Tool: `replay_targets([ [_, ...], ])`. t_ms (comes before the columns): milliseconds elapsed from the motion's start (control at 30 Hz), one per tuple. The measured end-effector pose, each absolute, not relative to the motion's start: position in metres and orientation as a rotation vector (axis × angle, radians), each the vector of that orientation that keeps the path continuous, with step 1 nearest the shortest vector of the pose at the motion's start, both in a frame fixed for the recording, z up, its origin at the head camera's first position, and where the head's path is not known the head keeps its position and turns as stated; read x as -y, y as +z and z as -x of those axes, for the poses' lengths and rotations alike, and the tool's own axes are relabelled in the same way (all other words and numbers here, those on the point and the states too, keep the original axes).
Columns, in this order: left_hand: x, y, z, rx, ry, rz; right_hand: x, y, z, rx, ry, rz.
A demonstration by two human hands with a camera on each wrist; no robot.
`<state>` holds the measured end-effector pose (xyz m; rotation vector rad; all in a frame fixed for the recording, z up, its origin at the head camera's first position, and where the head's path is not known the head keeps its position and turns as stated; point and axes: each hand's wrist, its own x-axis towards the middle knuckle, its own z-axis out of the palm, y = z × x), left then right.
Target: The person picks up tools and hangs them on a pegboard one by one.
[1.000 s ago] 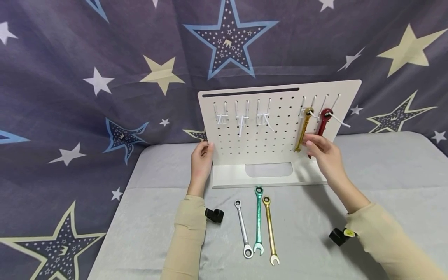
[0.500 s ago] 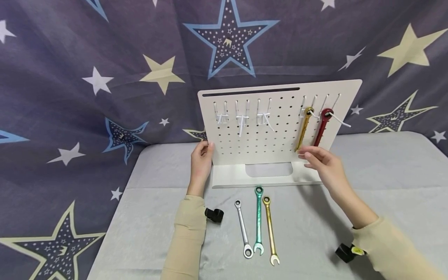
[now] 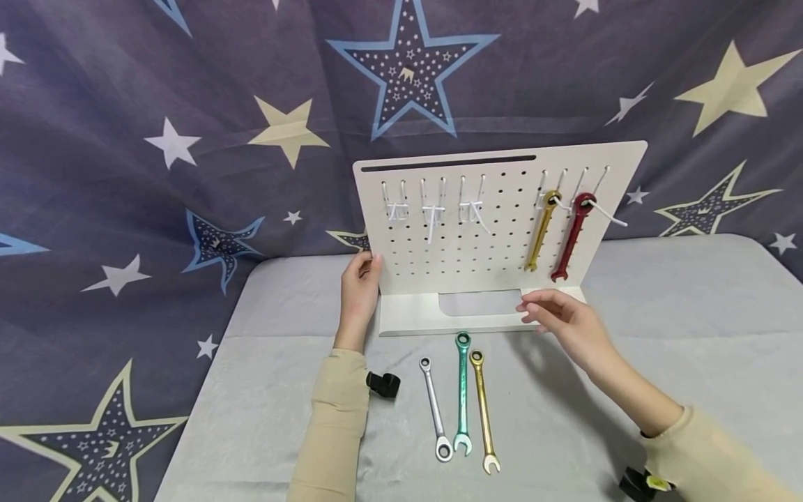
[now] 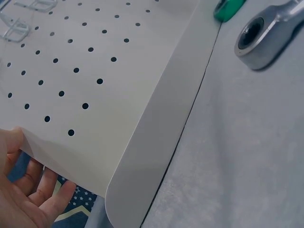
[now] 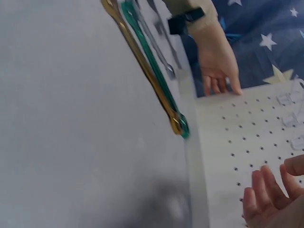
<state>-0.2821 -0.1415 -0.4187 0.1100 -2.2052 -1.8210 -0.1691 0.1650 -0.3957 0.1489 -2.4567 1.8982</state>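
A white pegboard [image 3: 448, 254] stands upright on its base. My left hand [image 3: 360, 296] grips its left edge, thumb on the front and fingers behind, as the left wrist view shows. On the board's right side hang a gold wrench [image 3: 540, 233] and a red wrench [image 3: 571, 240], each by its ring end on a white hook. My right hand [image 3: 567, 324] hovers in front of the base below them, holding nothing, its fingers loosely bent. In front of the board lie a silver wrench [image 3: 434, 401], a green wrench [image 3: 463, 394] and another gold wrench [image 3: 483, 408].
Three bare white hooks [image 3: 433, 213] sit on the left half of the board. Pale grey cloth [image 3: 263, 404] covers the table, and a dark star-patterned curtain [image 3: 213, 90] hangs behind. A small black device [image 3: 383, 384] is at the left wrist.
My right hand has drawn away from the hanging wrenches, moving down toward the base. The lower end of the red wrench has come into sight. My left hand keeps its place on the board.
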Motion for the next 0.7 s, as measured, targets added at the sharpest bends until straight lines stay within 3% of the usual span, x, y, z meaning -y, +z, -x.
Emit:
replay_targets([
  [700,0.142,-0.419,0.281,2.211,-1.818,-0.100,-0.136,-0.416,0.145,2.641,2.111,0.052],
])
